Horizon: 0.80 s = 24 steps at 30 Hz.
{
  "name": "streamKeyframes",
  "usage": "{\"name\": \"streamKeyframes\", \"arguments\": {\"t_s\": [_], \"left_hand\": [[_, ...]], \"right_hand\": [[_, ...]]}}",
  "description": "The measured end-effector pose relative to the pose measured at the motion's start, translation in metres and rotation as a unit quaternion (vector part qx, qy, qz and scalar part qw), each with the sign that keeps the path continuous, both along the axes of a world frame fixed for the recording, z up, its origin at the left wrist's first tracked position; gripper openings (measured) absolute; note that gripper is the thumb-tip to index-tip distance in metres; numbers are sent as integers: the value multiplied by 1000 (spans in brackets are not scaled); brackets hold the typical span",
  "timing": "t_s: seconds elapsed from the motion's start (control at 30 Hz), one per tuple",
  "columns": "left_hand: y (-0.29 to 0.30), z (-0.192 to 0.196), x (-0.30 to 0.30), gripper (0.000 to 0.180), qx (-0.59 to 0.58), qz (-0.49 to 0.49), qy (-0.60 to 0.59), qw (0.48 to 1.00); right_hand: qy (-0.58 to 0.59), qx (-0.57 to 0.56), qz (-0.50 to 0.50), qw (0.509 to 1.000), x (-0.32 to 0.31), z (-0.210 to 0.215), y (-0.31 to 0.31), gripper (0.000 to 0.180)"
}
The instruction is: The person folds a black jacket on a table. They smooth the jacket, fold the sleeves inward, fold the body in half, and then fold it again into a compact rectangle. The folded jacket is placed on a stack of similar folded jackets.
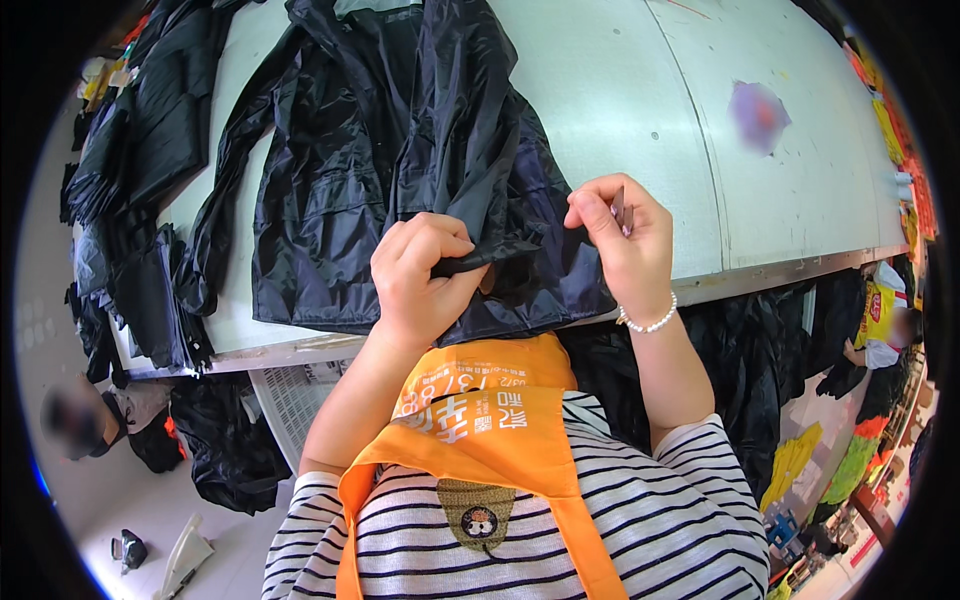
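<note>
A black, shiny jacket [325,215] lies spread on the pale table in front of me, its hem along the near edge. My left hand [425,270] is closed on a fold of it near the front opening, thumb and fingers pinching the cloth. To the right, my right hand [630,235] is raised beside the jacket's edge, thumb and forefinger together. Small thread snips [622,212] are tucked in its curled fingers, mostly hidden. Whether a thread is between the fingertips is too fine to see.
Stacked dark garments [150,150] cover the table's left end. A purple cloth piece [758,117] lies on the table [620,90] at the far right. Below the edge are a white crate [300,400] and hanging black clothes [720,370]. People [885,325] are nearby on both sides.
</note>
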State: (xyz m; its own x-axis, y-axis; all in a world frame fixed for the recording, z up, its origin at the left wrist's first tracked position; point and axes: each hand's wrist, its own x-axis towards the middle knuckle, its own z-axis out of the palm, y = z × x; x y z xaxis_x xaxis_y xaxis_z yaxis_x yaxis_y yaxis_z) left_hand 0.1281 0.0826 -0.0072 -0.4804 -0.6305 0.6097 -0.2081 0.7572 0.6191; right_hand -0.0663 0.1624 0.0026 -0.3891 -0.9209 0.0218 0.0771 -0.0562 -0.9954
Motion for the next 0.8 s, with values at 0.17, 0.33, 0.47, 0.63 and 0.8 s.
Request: {"name": "streamKeyframes", "arguments": {"t_s": [0.17, 0.33, 0.47, 0.63, 0.8], "left_hand": [[0, 0, 0, 28, 31, -6, -1, 999], [0, 2, -3, 27, 59, -23, -8, 998], [2, 1, -3, 27, 164, -3, 39, 986], [0, 1, -4, 27, 173, 13, 52, 983], [2, 2, -6, 28, 175, 12, 44, 984]], "right_hand": [[120, -17, 125, 985, 7, 11, -1, 13], [123, -38, 127, 983, 10, 7, -7, 9], [80, -7, 105, 991, 9, 2, -7, 11], [113, -38, 142, 983, 8, -10, -4, 16], [182, -50, 135, 973, 11, -5, -7, 15]]}}
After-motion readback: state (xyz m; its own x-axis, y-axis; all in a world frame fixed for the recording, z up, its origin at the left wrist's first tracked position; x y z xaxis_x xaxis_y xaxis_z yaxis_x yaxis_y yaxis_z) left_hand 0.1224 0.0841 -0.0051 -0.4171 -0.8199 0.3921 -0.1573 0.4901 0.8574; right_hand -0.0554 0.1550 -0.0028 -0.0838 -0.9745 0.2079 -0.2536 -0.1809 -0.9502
